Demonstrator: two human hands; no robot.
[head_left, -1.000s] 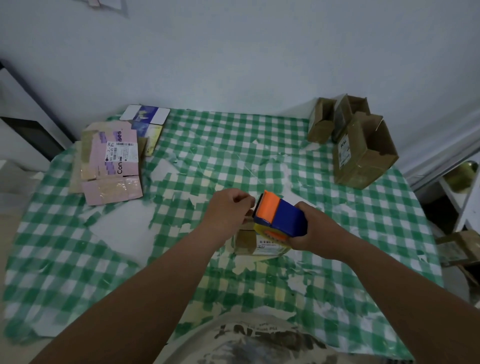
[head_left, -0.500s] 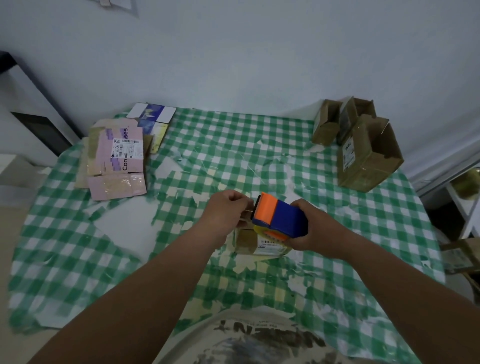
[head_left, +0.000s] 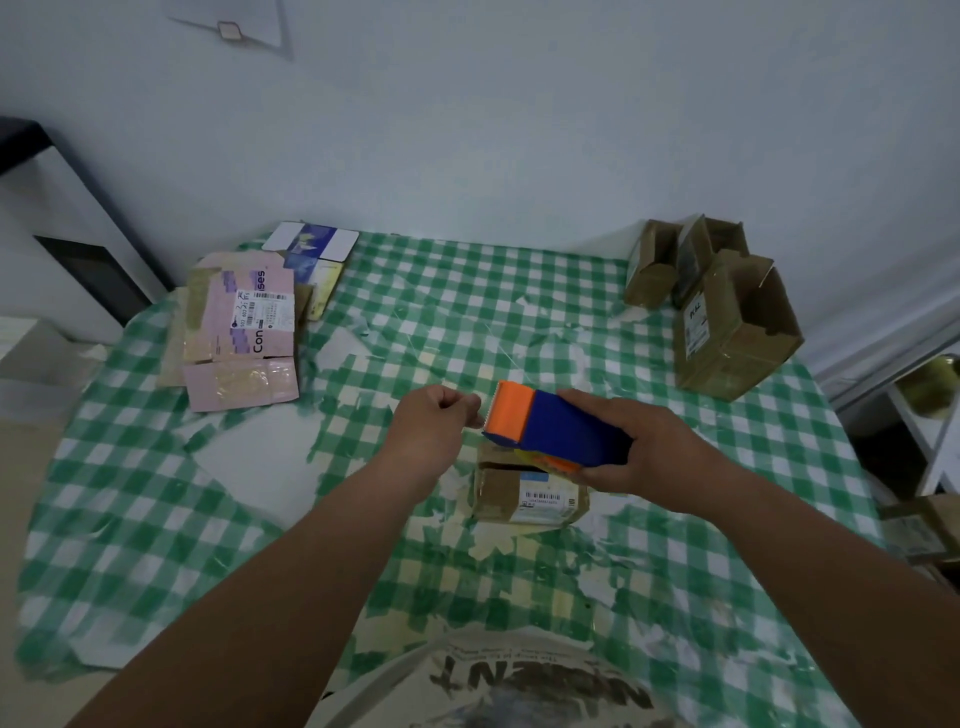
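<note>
Where the tape dispenser is: up off the table, blue body and orange nose, hanging right over the far edge of the small box.
Right hand: wrapped round the blue back end of the dispenser, firm grip, thumb on top.
Left hand: fingers curled in, fingertips just beside the orange nose; whether they pinch any tape, I cannot tell.
Hands together or apart: close, with only a sliver of gap at the nose.
Small box: brown cardboard, lying on the checked cloth, barcode label facing the camera.
In the way: the dispenser and the right hand cover the back of the small box, so its top is mostly hidden.
Cloth: green and white checks, torn, a bare white patch showing just left of the left forearm.
Far left: a flattened pink box, and behind it a blue and white flat box.
Far right: a big open brown box on its side, two smaller brown boxes touching it by the wall.
Both piles: well apart from the hands.
</note>
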